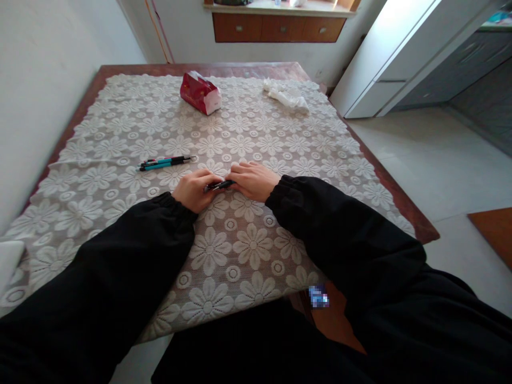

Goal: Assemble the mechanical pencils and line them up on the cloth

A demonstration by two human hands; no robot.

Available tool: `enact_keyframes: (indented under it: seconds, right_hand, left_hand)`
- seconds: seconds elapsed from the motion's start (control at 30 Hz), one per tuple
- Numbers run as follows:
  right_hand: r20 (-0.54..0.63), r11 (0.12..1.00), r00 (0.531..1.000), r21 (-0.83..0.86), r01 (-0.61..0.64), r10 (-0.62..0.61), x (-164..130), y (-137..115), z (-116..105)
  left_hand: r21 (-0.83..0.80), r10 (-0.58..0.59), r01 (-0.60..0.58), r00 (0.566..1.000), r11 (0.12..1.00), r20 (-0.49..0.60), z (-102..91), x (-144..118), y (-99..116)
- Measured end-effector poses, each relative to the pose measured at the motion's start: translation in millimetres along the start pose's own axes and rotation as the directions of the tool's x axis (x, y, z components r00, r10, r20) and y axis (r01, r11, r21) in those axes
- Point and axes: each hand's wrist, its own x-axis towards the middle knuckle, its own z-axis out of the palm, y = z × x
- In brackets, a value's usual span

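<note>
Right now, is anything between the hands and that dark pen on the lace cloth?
No. The left hand and right hand both already hold the dark pen between them, above the lace cloth. The other pens lie apart, off to the left.

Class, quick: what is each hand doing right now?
Left hand: grip closed on the dark pen.
Right hand: grip closed on the same pen's other end.

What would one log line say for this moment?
left hand: holds dark pen | right hand: same pen | spare pens: left, apart
</note>
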Motion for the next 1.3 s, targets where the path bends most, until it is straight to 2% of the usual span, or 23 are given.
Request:
enact_keyframes:
  seconds: [0.33,0.67,1.0,1.3]
  right_hand:
    - [-0.046,0.991,0.998,-0.125,-0.052,0.047,1,-13,5]
    - [-0.070,0.991,0.997,-0.131,-0.029,0.020,1,-13,7]
    - [-0.005,0.997,0.999,-0.066,-0.049,0.049,0,-7,0]
    - [-0.043,0.995,0.999,-0.096,-0.034,0.030,0,-8,6]
  left_hand:
    - [0.071,0.016,-0.016,1.000,0.997,-0.005,-1.1,0,3]
    - [0.220,0.031,-0.033,0.999,0.975,0.013,-3.3,-3,6]
    - [0.220,0.028,-0.041,0.998,0.975,0.060,-9.3,-3,9]
    - [0.186,0.037,-0.047,0.998,0.981,0.055,-7.7,-1,12]
